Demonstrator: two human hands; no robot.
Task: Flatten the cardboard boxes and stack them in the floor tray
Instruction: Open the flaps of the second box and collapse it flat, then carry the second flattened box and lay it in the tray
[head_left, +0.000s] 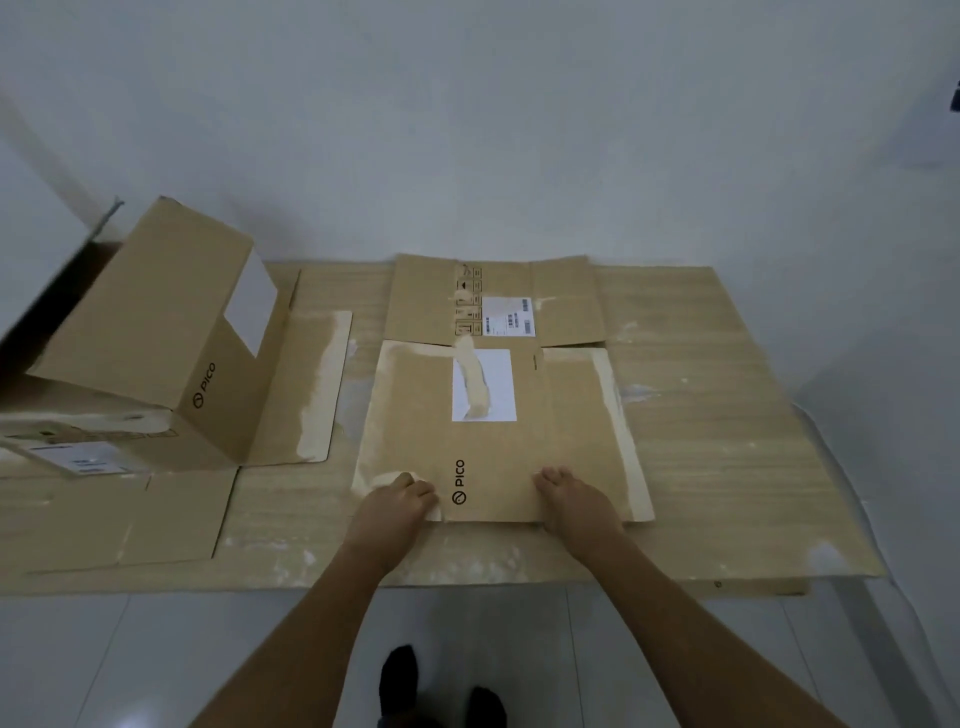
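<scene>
Head view. Flattened box (498, 436) lies on the wood-grain worktop (727, 441), near its front edge, centre of frame. "PICO" logo faces up near the front edge; a white label (484, 384) with a strip of torn tape across it sits toward the far edge. Pale tape residue runs along its right and left margins.

Left hand (397, 506): at the front-left corner of the flattened box, fingers curled over the edge; its grip looks pinched on the corner, though the thumb side is hidden, so cannot tell for certain. Right hand (574, 501): palm down on the front-right part of the same box, fingers together and flat, pressing on it rather than gripping it.

Second flattened box (493, 299) lies just behind the first, touching or slightly under its far edge; shipping label and handling symbols face up.

Upright box (156, 332) stands at the left of the worktop, tilted, still in box shape, flaps splayed out onto the worktop around it. "PICO" logo on its side.

White tiled floor (156, 665) below the worktop edge; dark footwear (399, 680) between the forearms. No tray in frame.
</scene>
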